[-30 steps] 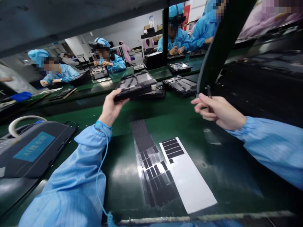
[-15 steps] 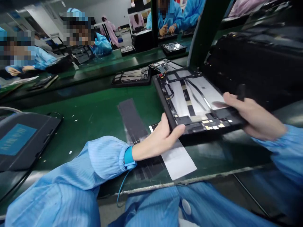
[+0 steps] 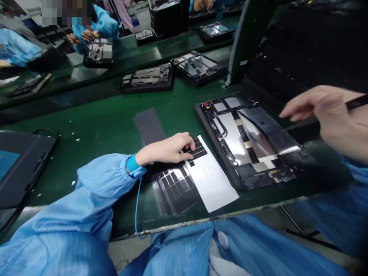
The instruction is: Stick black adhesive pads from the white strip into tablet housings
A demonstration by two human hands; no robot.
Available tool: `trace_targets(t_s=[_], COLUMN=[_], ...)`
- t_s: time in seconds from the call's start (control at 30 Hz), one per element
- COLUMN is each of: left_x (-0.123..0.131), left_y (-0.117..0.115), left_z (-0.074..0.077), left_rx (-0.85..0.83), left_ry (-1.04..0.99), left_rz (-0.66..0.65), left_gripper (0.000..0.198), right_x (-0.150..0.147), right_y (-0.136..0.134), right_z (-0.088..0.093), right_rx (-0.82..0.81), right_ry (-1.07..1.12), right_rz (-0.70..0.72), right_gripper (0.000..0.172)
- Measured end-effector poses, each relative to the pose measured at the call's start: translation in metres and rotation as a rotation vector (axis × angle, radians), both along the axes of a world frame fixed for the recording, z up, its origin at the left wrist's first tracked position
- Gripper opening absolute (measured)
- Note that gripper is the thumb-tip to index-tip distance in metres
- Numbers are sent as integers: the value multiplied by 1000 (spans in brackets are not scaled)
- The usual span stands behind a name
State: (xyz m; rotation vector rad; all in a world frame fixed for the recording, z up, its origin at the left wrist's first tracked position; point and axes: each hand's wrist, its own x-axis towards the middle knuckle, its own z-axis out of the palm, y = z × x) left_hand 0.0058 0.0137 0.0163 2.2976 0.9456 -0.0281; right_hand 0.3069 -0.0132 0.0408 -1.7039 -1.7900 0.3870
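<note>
My left hand (image 3: 172,148) is on a white sheet (image 3: 214,184) that carries black adhesive strips (image 3: 198,148) at its far end. Its fingers are bent, and thumb and forefinger close in on the strips. My right hand (image 3: 330,107) is raised at the right, its fingers reaching left. A black pen-like tool (image 3: 358,102) is tucked in it; its tip is unclear. Between the hands lies an opened tablet-like device (image 3: 241,140), its inside facing up with silver panels and black cables. Both hands are off it.
Clear sheets with dark strips (image 3: 176,191) and a dark grey strip (image 3: 149,124) lie left of the white sheet. More opened devices (image 3: 148,78) stand behind. A dark case (image 3: 25,165) is at left, a black mass (image 3: 310,53) at right. Co-workers sit across the bench.
The opened device, held in both hands before, now rests on the green bench. My left hand has moved left onto the white sheet; my right hand has lifted away to the right.
</note>
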Motion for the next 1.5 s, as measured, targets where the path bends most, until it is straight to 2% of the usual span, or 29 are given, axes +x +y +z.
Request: trace_targets(t_s=[0.07, 0.13, 0.17, 0.2, 0.27, 0.4, 0.6, 0.7, 0.83, 0.9, 0.97, 1.03, 1.1, 1.17, 1.27, 1.37, 1.5], left_x=[0, 0, 0, -1, -1, 0, 1, 1, -1, 0, 4, 11, 22, 31, 39, 40, 39], left_y=[2, 2, 2, 3, 3, 4, 4, 4, 3, 2, 0, -1, -2, -3, -3, -4, -4], left_z=[2, 2, 2, 1, -2, -6, -6, -7, -6, -3, 0, 1, -4, -13, -27, -35, -33], left_rx=[-24, -34, -34, -32, -32, -53, -89, -89, -47, -20, 22, 122, 272, 396, 424, 389, 375], left_ry=[3, -5, -12, -22, -48, -73, -83, -79, -74, -56, -81, -194, -375, -557, -697, -691, -673], left_rz=[-13, -18, -20, -21, -21, -5, 42, 60, 75, 61, 61, 124, 223, 260, 164, 96, 75], left_gripper=[25, 26, 25, 23, 21, 20, 20, 20, 26, 28, 22, 13, 6, 7, 14, 19, 20], right_x=[-32, -64, -77, -89, -103, -106, -107, -112, -109, -101, -92, -84, -79, -76, -74, -73, -72], right_y=[1, 3, 4, 5, 7, 9, 5, 3, 3, 6, 11, 16, 20, 22, 24, 24, 26], right_z=[7, 7, 4, 1, -7, -19, -24, -25, -18, -14, -12, -15, -22, -30, -39, -42, -40], right_rx=[-108, -244, -278, -290, -267, -195, -65, -90, -225, -182, -47, 70, 131, 206, 295, 318, 331], right_ry=[113, 194, 211, 215, 208, 168, 147, 175, 313, 374, 404, 439, 475, 490, 458, 433, 404], right_rz=[368, 742, 876, 969, 1031, 985, 907, 869, 802, 678, 489, 328, 252, 266, 350, 378, 386], right_gripper=[65, 52, 41, 31, 19, 13, 13, 15, 19, 19, 21, 23, 25, 27, 26, 26, 25])
